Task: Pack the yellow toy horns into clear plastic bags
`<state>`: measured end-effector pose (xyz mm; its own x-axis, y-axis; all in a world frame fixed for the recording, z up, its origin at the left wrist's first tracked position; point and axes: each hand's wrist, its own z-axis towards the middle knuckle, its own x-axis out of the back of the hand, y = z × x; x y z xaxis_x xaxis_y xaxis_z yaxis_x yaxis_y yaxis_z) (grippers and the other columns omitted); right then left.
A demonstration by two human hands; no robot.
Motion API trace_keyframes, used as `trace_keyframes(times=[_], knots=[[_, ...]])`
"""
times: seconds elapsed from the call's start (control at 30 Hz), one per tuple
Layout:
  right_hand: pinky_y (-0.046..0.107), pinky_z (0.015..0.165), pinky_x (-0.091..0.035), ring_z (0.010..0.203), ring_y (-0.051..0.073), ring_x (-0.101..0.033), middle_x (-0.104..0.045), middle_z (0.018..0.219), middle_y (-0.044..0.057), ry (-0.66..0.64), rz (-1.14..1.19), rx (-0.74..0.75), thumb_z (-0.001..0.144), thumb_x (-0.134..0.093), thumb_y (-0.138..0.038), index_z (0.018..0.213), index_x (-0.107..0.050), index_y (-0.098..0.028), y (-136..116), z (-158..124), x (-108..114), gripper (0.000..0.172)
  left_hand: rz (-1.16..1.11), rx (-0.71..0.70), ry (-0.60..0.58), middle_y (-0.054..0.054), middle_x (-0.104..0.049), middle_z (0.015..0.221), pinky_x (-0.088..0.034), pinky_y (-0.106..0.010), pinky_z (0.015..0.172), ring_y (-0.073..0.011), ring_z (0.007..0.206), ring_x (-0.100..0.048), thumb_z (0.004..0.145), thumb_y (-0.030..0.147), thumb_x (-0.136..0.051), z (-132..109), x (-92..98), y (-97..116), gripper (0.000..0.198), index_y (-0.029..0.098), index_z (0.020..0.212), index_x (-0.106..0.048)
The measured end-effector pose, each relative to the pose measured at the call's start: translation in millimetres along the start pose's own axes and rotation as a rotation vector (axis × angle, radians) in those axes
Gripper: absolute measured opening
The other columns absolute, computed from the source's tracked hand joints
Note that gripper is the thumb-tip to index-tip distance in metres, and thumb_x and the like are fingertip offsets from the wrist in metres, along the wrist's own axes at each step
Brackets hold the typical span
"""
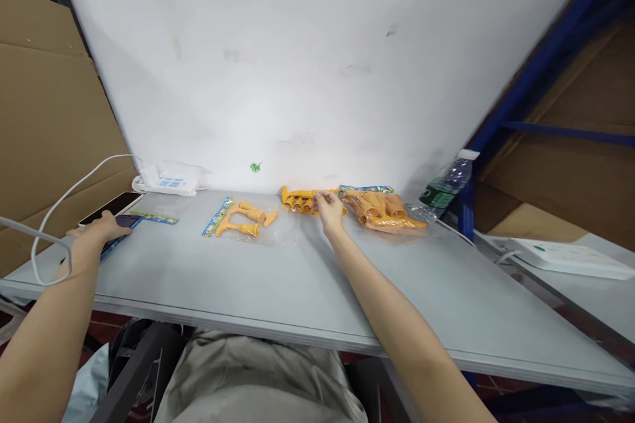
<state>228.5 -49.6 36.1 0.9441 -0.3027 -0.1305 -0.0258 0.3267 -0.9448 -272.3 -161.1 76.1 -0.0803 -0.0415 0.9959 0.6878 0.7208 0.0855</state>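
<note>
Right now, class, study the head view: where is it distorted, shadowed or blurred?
Head view: the wide lens splays the white wall and leans the blue rack; soft light, a faint shadow beside the water bottle; the right hand and orange toys look soft.

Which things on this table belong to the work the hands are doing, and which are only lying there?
In hand: right hand at the orange toy pieces; bagged orange pieces; orange pile; left hand on a dark phone.
Lying about: water bottle, power strip, white cable, paper strip.
</note>
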Motion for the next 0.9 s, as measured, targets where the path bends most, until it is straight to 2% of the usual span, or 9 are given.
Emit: trace_keyframes(times=[0.07, 0.17, 0.33, 0.43, 0.53, 0.6, 0.7, 0.77, 0.9], knots=[[0.025, 0.050, -0.044, 0.052, 0.012, -0.055, -0.060, 0.072, 0.001, 0.007, -0.047, -0.013, 0.071, -0.053, -0.029, 0.079, -0.054, -0.018, -1, 6, 5, 0.014, 0.064, 0.045, -0.100, -0.024, -0.047, 0.135, -0.035, -0.053, 0.092, -0.0373, 0.124, -0.044, 0.073, 0.047, -0.057, -2, 1.8, 3, 0.075, 0.008, 0.134, -0.035], [0.028, 0.054, -0.046, 0.058, 0.015, -0.057, -0.062, 0.076, 0.003, -0.012, -0.183, -0.001, 0.071, -0.051, -0.026, 0.084, -0.054, -0.018, 2, 14, 10, 0.016, 0.096, 0.033, -0.108, -0.022, -0.046, 0.137, -0.032, -0.053, 0.095, -0.0359, 0.125, -0.044, 0.076, 0.051, -0.052, -6, 5.0, 4, 0.074, 0.009, 0.134, -0.033], [0.036, 0.076, -0.047, 0.080, 0.020, -0.060, -0.064, 0.094, 0.010, -0.128, -0.621, 0.258, 0.074, -0.047, -0.019, 0.090, -0.058, -0.015, 7, 26, 12, 0.020, 0.124, 0.013, -0.081, -0.021, -0.049, 0.134, -0.035, -0.052, 0.093, -0.0363, 0.122, -0.046, 0.078, 0.053, -0.051, -8, 6.8, 3, 0.069, 0.011, 0.131, -0.038], [0.038, 0.087, -0.042, 0.098, 0.024, -0.056, -0.062, 0.107, 0.014, -0.201, -0.909, 0.395, 0.077, -0.045, -0.013, 0.099, -0.060, -0.012, 3, 31, 6, 0.027, 0.070, -0.119, 0.015, -0.019, -0.050, 0.133, -0.035, -0.052, 0.093, -0.0352, 0.120, -0.048, 0.082, 0.050, -0.045, -10, 3.7, 13, 0.061, 0.012, 0.129, -0.040], [0.043, 0.092, -0.037, 0.111, 0.028, -0.049, -0.060, 0.117, 0.015, -0.288, -1.162, 0.429, 0.081, -0.044, -0.013, 0.108, -0.060, -0.013, -1, 34, -5, 0.032, -0.035, -0.341, 0.138, -0.016, -0.048, 0.136, -0.036, -0.051, 0.094, -0.0338, 0.121, -0.047, 0.083, 0.044, -0.042, -21, -3.9, 42, 0.055, 0.015, 0.131, -0.040], [0.045, 0.093, -0.034, 0.115, 0.029, -0.046, -0.058, 0.122, 0.015, -0.360, -1.287, 0.403, 0.084, -0.043, -0.014, 0.112, -0.059, -0.014, -1, 37, -12, 0.033, -0.128, -0.515, 0.171, -0.015, -0.051, 0.134, -0.037, -0.044, 0.098, -0.0296, 0.122, -0.047, 0.082, 0.037, -0.043, -34, -11.4, 70, 0.053, 0.013, 0.129, -0.043], [0.046, 0.092, -0.033, 0.115, 0.029, -0.046, -0.059, 0.121, 0.015, -0.457, -1.401, 0.317, 0.086, -0.043, -0.016, 0.112, -0.060, -0.015, 2, 41, -20, 0.032, -0.232, -0.783, 0.138, -0.011, -0.055, 0.130, -0.036, -0.037, 0.102, -0.0244, 0.121, -0.050, 0.081, 0.035, -0.043, -62, -24.8, 116, 0.049, 0.015, 0.126, -0.048], [0.047, 0.092, -0.033, 0.113, 0.029, -0.047, -0.059, 0.119, 0.017, -0.470, -1.453, 0.284, 0.086, -0.043, -0.017, 0.112, -0.061, -0.015, 3, 42, -24, 0.032, -0.292, -0.954, 0.099, -0.011, -0.057, 0.128, -0.036, -0.035, 0.103, -0.0234, 0.120, -0.050, 0.080, 0.033, -0.045, -81, -33.7, 144, 0.046, 0.015, 0.121, -0.053], [0.048, 0.092, -0.030, 0.114, 0.030, -0.044, -0.055, 0.122, 0.019, -0.469, -1.593, 0.326, 0.084, -0.043, -0.014, 0.111, -0.062, -0.014, 0, 45, -30, 0.032, -0.422, -1.213, 0.009, -0.007, -0.059, 0.126, -0.038, -0.035, 0.103, -0.0207, 0.118, -0.052, 0.084, 0.028, -0.037, -108, -50.6, 188, 0.038, 0.020, 0.115, -0.059]])
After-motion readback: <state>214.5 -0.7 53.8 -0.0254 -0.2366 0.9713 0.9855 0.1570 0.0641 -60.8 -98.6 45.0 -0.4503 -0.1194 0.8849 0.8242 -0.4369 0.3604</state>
